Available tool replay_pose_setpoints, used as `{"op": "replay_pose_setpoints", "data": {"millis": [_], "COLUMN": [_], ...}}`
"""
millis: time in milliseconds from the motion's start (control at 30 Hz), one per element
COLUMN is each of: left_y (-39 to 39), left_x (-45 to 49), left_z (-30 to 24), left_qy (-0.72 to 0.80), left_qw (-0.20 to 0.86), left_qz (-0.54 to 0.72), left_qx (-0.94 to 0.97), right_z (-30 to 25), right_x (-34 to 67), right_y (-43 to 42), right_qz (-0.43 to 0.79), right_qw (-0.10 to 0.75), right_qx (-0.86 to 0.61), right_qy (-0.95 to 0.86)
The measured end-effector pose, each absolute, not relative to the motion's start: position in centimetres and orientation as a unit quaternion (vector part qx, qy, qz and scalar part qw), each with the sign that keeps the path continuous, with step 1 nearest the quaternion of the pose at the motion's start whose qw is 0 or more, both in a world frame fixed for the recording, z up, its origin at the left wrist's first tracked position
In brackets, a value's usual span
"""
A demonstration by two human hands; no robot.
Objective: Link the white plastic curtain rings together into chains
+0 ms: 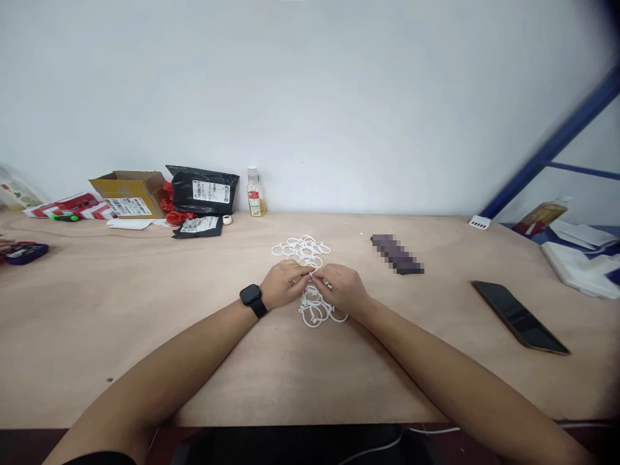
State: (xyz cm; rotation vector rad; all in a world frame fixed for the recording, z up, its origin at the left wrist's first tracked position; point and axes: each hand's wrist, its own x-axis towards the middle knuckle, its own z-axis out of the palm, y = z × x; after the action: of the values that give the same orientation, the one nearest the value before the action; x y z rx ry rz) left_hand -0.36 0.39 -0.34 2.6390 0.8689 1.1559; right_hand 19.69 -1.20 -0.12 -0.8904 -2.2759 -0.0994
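Note:
My left hand (285,284), with a black watch on its wrist, meets my right hand (343,287) over the middle of the table. The fingertips of both are pinched together on a white plastic ring (316,263), and they partly cover it. Beyond my hands lies a loose pile of similar white rings (305,245). Closer to me, under and below my fingers, a second cluster of white rings (314,315) with small clip-like tabs rests on the wood.
A phone (520,316) and a pixelated dark object (397,254) lie to the right. Along the wall stand a bottle (255,194), a black parcel bag (203,190) and an open cardboard box (128,194). Another person's hand (6,245) shows at the left edge.

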Motion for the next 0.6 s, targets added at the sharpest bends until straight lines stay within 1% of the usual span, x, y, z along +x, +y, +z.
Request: {"op": "replay_pose_setpoints", "data": {"millis": [233, 400, 600], "left_y": [0.29, 0.27, 0.08], "left_x": [-0.28, -0.35, -0.06], "left_z": [-0.32, -0.30, -0.30], "left_qy": [0.315, 0.321, 0.287], "left_qw": [0.131, 0.113, 0.090], "left_qz": [0.364, 0.382, 0.414], "left_qx": [0.867, 0.859, 0.859], "right_z": [-0.35, -0.12, -0.22], "right_x": [19.55, 19.45, 18.99], "right_y": [-1.23, -1.41, -1.54], "right_qz": [-0.002, -0.003, 0.008], "right_qw": [0.364, 0.372, 0.340], "right_qx": [-0.310, -0.292, -0.286], "right_qy": [-0.878, -0.881, -0.896]}}
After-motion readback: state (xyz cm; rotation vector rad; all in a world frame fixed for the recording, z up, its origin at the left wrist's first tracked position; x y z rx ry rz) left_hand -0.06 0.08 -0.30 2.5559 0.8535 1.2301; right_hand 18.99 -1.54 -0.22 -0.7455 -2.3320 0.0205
